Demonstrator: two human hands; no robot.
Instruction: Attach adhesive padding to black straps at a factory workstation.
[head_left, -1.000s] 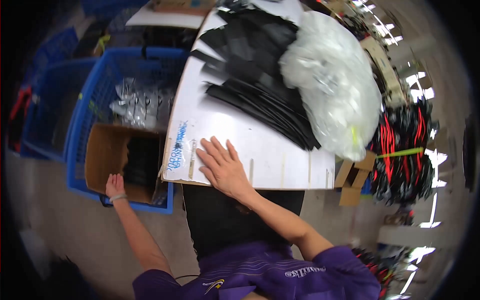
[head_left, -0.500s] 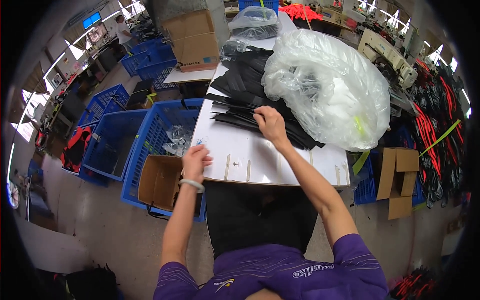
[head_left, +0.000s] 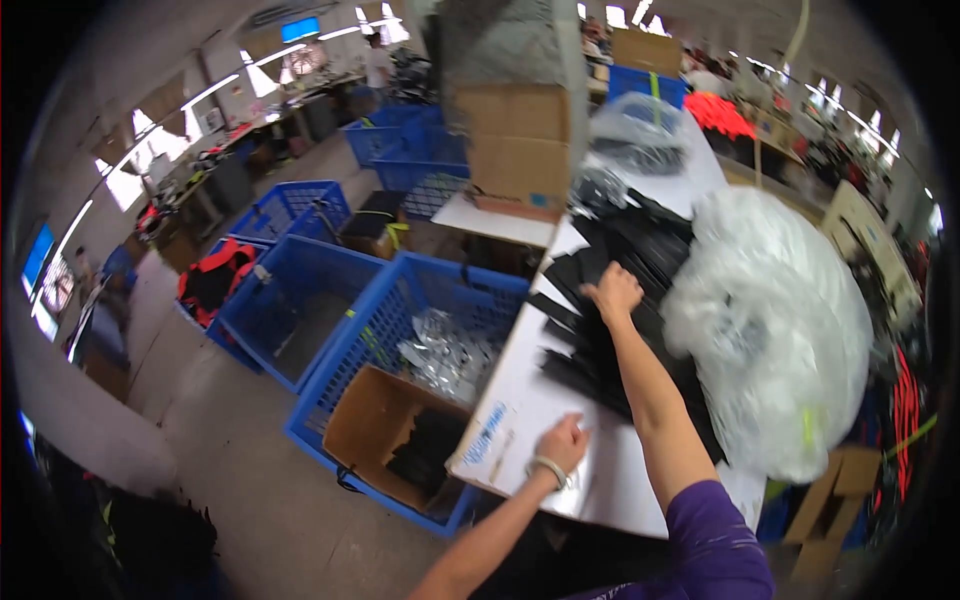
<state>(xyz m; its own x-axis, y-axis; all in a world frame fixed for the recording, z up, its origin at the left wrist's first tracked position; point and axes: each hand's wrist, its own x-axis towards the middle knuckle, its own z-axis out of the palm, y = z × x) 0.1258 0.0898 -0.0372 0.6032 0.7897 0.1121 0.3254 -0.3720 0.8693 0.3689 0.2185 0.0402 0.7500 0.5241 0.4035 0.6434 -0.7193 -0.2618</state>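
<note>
A heap of flat black pieces (head_left: 610,300) lies spread across the white table (head_left: 520,400), toward its far half. My right hand (head_left: 613,290) is stretched out onto that heap, fingers bent down on the top pieces — whether it grips one, I cannot tell. My left hand (head_left: 563,442) rests nearer the table's front edge, fingers loosely curled against the bare white top, a pale band at the wrist, holding nothing. To the right of the black heap, touching it, sits a big bulging clear plastic bag (head_left: 775,330). Off the table's left edge stands a blue plastic crate (head_left: 400,290) holding an open brown cardboard box (head_left: 375,425) and some shiny clear wrappers (head_left: 450,350) — more blue crates lie beyond it. At the table's far end stands a taller cardboard box (head_left: 518,150).
</note>
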